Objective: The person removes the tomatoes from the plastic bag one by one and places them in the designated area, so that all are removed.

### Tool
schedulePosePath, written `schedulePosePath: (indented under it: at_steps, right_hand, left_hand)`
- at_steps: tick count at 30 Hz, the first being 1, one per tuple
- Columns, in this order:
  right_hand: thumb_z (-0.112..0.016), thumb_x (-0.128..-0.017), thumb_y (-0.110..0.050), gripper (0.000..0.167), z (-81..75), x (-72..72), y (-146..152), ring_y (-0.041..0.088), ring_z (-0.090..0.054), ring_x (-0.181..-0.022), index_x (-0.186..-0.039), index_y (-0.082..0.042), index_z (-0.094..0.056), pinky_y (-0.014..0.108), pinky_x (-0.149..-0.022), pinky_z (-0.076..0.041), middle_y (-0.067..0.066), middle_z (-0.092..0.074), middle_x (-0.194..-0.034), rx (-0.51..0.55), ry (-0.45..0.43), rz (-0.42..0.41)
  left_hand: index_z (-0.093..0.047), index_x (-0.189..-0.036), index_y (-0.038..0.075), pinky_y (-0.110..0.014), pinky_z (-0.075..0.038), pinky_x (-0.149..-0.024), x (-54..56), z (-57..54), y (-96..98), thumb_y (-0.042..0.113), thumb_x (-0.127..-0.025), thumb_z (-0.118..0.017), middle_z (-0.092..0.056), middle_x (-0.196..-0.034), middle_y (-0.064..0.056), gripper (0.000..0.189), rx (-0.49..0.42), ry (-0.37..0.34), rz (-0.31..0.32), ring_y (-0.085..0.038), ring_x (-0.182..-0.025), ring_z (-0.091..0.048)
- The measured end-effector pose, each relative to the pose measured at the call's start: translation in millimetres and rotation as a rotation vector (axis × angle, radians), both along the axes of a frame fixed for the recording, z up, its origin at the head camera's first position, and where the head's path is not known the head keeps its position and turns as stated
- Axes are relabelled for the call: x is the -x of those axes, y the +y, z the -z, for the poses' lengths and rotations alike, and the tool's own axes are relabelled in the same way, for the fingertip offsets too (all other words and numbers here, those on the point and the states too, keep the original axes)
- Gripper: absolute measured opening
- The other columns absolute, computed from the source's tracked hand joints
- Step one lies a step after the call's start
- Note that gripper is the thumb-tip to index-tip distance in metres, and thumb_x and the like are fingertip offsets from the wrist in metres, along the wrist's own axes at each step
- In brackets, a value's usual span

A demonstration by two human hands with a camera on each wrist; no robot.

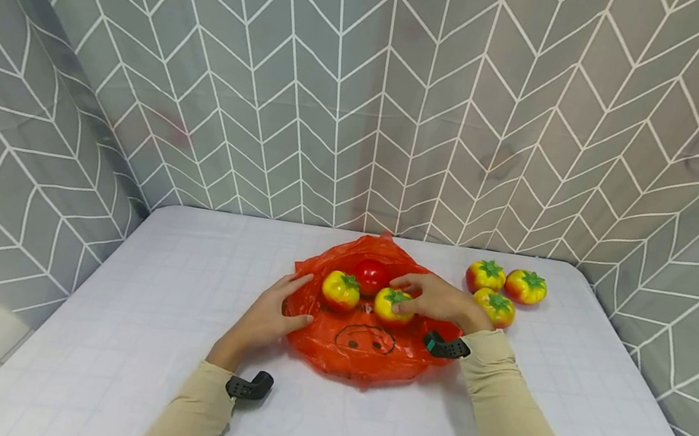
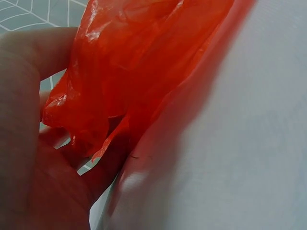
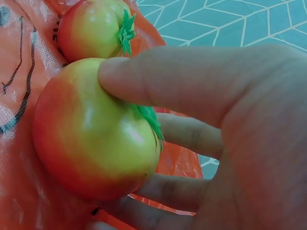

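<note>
A red plastic bag (image 1: pixel 307 346) with a printed black pig-snout drawing lies spread on the table, its mouth facing up. In it sit a yellow-and-red tomato (image 1: pixel 340 291) with a green leafy top and a plain red round fruit (image 1: pixel 370 276). My right hand (image 1: pixel 436 299) holds another yellow-and-red tomato (image 3: pixel 91 139), thumb on its near side and fingers curled around the far side. At the bag's left edge is my left hand (image 1: pixel 267 316), thumb and fingers spread apart, with red film (image 2: pixel 134 62) lying between them in the left wrist view.
Three more yellow-and-red tomatoes, one in front (image 1: pixel 494 308) and two behind (image 1: pixel 485 276), stand close together at the table's back right, beyond my right wrist. A white cloth covers the table (image 1: pixel 170 296). Grey curtains (image 1: pixel 356 96) with white zigzag lines hang behind and beside it.
</note>
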State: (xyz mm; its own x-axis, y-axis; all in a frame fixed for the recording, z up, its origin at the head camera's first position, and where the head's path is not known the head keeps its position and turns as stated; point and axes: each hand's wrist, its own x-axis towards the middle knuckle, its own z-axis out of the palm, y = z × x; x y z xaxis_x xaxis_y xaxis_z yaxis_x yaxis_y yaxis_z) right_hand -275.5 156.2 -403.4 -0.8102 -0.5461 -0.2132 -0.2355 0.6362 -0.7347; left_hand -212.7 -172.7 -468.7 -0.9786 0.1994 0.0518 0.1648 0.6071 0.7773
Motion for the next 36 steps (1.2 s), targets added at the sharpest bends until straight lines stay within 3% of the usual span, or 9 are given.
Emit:
schedulePosePath:
  at_steps: [6, 13, 21, 25, 31, 36]
  right_hand:
    - [-0.077, -0.088, -0.034, 0.056, 3.7, -0.1, 1, 0.031, -0.050, -0.123, -0.136, -0.010, -0.061, 0.052, -0.106, -0.040, 0.010, -0.058, -0.136, -0.010, 0.034, -0.001]
    - [-0.076, -0.089, -0.029, 0.056, 2.3, -4.6, 2, 0.024, -0.063, -0.094, -0.136, -0.005, -0.059, 0.044, -0.086, -0.056, 0.011, -0.061, -0.129, 0.117, -0.012, 0.022]
    - [-0.076, -0.088, -0.035, 0.057, -4.6, -13.1, 1, 0.027, -0.056, -0.116, -0.138, -0.013, -0.060, 0.044, -0.100, -0.047, 0.009, -0.058, -0.137, 0.142, -0.010, 0.112]
    - [-0.077, -0.088, -0.035, 0.059, -4.9, -20.4, 3, 0.027, -0.057, -0.113, -0.139, -0.012, -0.059, 0.044, -0.098, -0.050, 0.010, -0.058, -0.136, 0.211, -0.041, 0.157]
    - [-0.078, -0.086, -0.038, 0.059, -4.0, -27.7, 6, 0.026, -0.056, -0.112, -0.139, -0.018, -0.061, 0.043, -0.097, -0.048, 0.007, -0.060, -0.131, 0.260, -0.011, 0.202]
    - [-0.077, -0.088, -0.034, 0.059, -5.3, -28.8, 7, 0.030, -0.058, -0.111, -0.141, -0.016, -0.059, 0.047, -0.101, -0.046, 0.010, -0.056, -0.137, 0.307, -0.008, 0.197]
  left_hand:
    - [-0.043, -0.154, 0.025, -0.061, -0.028, -0.114, -1.0, -0.3, 0.0, 0.028, -0.087, -0.074, -0.032, -0.160, -0.008, 0.074, 0.003, -0.002, -0.001, -0.033, -0.146, -0.030]
    - [-0.043, -0.154, 0.022, -0.060, -0.025, -0.115, -1.0, 0.1, 0.4, 0.029, -0.087, -0.074, -0.032, -0.160, -0.010, 0.074, 0.014, -0.002, 0.005, -0.034, -0.147, -0.028]
    - [-0.042, -0.154, 0.024, -0.062, -0.028, -0.114, -1.2, 1.1, 0.7, 0.029, -0.087, -0.074, -0.033, -0.160, -0.009, 0.074, 0.008, 0.002, 0.002, -0.034, -0.146, -0.029]
    - [-0.042, -0.154, 0.024, -0.061, -0.027, -0.114, -1.4, 3.6, 0.8, 0.028, -0.087, -0.075, -0.032, -0.160, -0.008, 0.074, 0.006, 0.005, 0.010, -0.034, -0.146, -0.029]
    - [-0.042, -0.154, 0.023, -0.061, -0.025, -0.115, -1.4, 3.4, 0.7, 0.029, -0.087, -0.074, -0.031, -0.161, -0.010, 0.074, 0.006, 0.027, 0.021, -0.035, -0.147, -0.028]
    - [-0.043, -0.154, 0.021, -0.060, -0.024, -0.116, -2.2, 0.7, 1.1, 0.028, -0.088, -0.074, -0.031, -0.160, -0.010, 0.074, 0.005, 0.041, 0.017, -0.035, -0.147, -0.027]
